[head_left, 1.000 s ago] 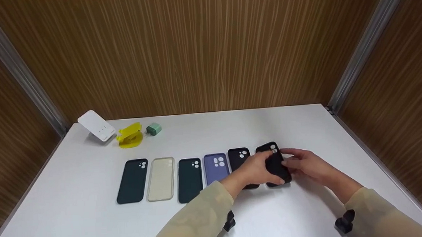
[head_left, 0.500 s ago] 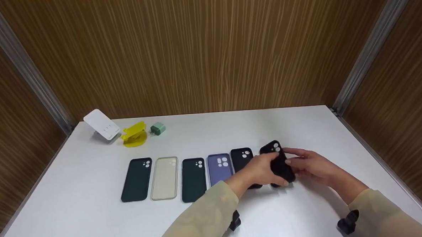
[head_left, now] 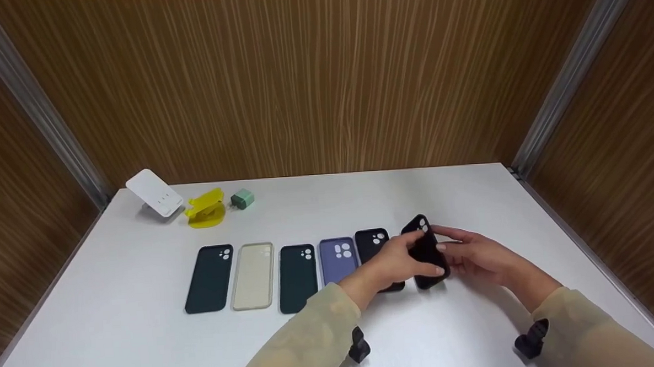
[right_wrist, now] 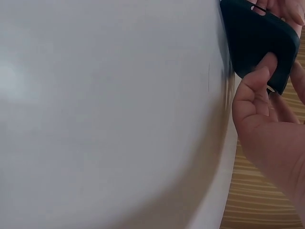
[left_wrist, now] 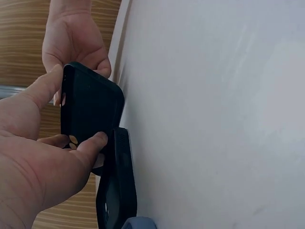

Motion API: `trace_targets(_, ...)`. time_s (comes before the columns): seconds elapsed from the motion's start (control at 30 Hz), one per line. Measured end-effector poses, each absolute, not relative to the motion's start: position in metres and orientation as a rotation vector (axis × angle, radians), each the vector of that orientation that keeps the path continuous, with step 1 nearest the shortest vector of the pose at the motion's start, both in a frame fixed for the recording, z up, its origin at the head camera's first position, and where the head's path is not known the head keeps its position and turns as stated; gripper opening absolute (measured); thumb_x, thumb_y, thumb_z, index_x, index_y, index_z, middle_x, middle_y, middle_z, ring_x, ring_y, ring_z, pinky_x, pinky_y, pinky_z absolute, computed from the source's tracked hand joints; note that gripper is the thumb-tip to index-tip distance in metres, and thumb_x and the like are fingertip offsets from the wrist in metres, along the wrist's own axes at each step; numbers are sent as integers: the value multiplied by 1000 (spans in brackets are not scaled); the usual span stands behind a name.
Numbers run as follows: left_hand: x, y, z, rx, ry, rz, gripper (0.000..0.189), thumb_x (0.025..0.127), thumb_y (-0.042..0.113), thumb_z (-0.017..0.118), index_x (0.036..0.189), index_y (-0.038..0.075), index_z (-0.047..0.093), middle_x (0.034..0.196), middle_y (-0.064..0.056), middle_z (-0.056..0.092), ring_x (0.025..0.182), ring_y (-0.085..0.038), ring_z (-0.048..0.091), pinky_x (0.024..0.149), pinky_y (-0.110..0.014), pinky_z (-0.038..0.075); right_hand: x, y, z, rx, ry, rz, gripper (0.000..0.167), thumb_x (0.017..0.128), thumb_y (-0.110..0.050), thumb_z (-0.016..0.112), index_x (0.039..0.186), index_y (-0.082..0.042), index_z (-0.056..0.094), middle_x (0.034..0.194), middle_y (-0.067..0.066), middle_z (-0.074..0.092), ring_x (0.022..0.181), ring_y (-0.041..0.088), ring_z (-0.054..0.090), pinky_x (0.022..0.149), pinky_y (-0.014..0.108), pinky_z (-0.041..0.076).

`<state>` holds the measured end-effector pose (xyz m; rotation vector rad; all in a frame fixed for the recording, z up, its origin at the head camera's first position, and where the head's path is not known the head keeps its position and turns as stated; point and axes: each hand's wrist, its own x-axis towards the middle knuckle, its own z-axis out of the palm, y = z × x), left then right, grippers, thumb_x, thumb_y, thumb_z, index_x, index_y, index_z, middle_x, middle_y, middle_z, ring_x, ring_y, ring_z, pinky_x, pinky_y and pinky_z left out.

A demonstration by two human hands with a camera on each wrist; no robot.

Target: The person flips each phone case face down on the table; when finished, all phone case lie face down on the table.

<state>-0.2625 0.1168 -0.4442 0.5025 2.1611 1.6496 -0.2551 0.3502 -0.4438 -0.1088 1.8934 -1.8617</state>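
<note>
A black phone case (head_left: 428,256) is tilted at the right end of a row of cases, with both hands on it. My left hand (head_left: 396,262) grips it from the left, thumb at its near edge and fingers at the camera cutouts. My right hand (head_left: 478,256) pinches its right side. In the left wrist view, the inside of the black phone case (left_wrist: 90,102) faces the camera between the hands. The right wrist view has my right hand (right_wrist: 274,121) with fingers bent at the case's edge (right_wrist: 259,38). Another black phone case (head_left: 369,249) lies partly hidden under my left wrist.
Further left in the row lie a purple case (head_left: 336,263), a dark green case (head_left: 298,281), a cream case (head_left: 253,278) and another dark green case (head_left: 208,279). Behind stand a white stand (head_left: 153,194), a yellow phone stand (head_left: 205,211) and a green charger plug (head_left: 243,199).
The black phone case has turned and tilted more steeply between the hands, its right side raised. Both hands keep hold of it; the row of other cases stays put.
</note>
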Motion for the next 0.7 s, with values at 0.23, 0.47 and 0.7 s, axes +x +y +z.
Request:
trace_targets(0.23,-265,115,-445,486,2016,1758,83,82,7,91,156,5,52,145,-13,64,135,-23,58,112,-32,45,-258,346,-444,-138,1837,-1868,75,110,-14,58,170,-4,14,140,24,64,119,26,71,98,37,55)
trace_targets(0.47,-266,112,-444,475,1941,1796,83,83,3,90,157,5,50,145,-14,64,136,-25,58,110,-32,47,-260,342,-442,-168,1802,-1876,77,110,-12,57,171,-10,10,146,27,59,122,28,69,101,38,54)
trace_targets(0.7,-267,110,-443,463,1852,1816,88,83,-2,88,160,7,46,148,-14,62,134,-27,60,105,-35,52,-262,344,-441,-200,1793,-1861,78,111,-11,56,172,-18,8,150,27,56,125,29,67,103,40,53)
